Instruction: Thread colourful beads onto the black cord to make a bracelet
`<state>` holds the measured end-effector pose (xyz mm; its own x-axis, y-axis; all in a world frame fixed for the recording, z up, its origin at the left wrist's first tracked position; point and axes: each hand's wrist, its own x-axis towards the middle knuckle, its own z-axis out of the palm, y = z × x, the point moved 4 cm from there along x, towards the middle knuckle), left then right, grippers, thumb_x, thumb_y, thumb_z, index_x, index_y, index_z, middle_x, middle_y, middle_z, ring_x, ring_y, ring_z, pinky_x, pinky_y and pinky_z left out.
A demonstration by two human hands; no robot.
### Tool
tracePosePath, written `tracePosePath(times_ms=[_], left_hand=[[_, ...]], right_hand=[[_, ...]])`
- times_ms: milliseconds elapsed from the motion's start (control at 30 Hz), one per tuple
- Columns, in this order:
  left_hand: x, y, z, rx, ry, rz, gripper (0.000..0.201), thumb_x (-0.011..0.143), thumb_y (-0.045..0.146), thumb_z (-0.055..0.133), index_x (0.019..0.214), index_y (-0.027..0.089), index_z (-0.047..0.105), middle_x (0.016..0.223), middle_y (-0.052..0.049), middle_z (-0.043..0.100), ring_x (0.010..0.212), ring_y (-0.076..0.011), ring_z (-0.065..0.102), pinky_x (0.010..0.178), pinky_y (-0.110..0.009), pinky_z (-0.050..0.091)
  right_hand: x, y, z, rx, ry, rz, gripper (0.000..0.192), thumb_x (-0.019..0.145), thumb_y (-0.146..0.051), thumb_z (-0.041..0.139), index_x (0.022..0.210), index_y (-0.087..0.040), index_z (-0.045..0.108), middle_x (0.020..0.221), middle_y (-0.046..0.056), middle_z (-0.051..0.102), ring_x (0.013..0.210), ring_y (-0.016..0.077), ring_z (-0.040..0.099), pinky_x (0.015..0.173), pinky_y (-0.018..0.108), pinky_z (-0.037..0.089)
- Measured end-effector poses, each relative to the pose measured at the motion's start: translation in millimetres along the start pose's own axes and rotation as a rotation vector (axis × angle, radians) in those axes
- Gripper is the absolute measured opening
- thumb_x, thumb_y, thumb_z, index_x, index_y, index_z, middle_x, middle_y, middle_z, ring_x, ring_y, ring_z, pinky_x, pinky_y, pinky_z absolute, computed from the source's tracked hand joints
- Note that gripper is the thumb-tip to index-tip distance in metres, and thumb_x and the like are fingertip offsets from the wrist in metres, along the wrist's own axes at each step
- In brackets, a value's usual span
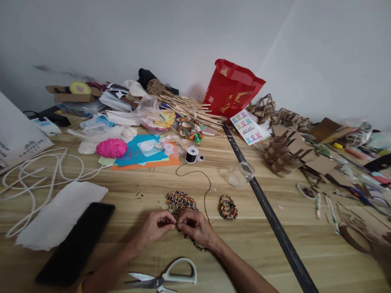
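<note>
Head view: 2 bare hands meet at the near middle of a cluttered wooden surface. The left hand and the right hand are pressed fingertip to fingertip, each grip pinched together on something too small to make out between them. A short beaded strand shows just beneath the right hand, touching its underside. A pile of multicoloured beads lies just beyond the knuckles, near both hands. A black thread curls from the right hand's far side up toward a black thread spool, which stands well apart from the hands. A finished beaded bracelet lies flat to the right of the pile, near the right hand but not touching it.

White-handled scissors lie closed between the 2 forearms, nearer the camera. A black phone rests to the left of the left arm, overlapping a white sheet. White cord loops beyond it. A pink yarn ball and a clear jar sit farther back. A red bag stands against the wall.
</note>
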<state>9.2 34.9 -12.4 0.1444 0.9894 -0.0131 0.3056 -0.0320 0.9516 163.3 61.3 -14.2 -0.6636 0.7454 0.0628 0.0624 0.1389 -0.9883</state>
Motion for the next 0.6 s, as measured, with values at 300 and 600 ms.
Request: tracePosePath(times_ms=[300,600], left_hand=[[0.6,-1.8,0.4,-0.022,-0.001,-0.010,0.006,0.065,0.014,0.062,0.067,0.015,0.068,0.067,-0.003,0.070,0.064,-0.0168,0.063,0.061,-0.024,0.048],[0.1,-4.5,1.4,-0.031,0.016,0.008,0.003,0.064,0.015,0.061,0.066,0.015,0.064,0.064,-0.001,0.066,0.061,-0.0143,0.060,0.057,-0.022,0.047]], right_hand=[[-0.5,1.3,0.4,-0.009,-0.006,0.013,0.024,0.082,-0.037,0.062,0.076,-0.014,0.063,0.072,0.001,0.055,0.050,0.0062,0.048,0.040,0.014,0.041],[0.0,-2.9,0.6,-0.010,-0.003,0.011,0.026,0.082,-0.039,0.062,0.074,-0.014,0.062,0.071,0.001,0.055,0.050,0.0062,0.048,0.041,0.014,0.040]])
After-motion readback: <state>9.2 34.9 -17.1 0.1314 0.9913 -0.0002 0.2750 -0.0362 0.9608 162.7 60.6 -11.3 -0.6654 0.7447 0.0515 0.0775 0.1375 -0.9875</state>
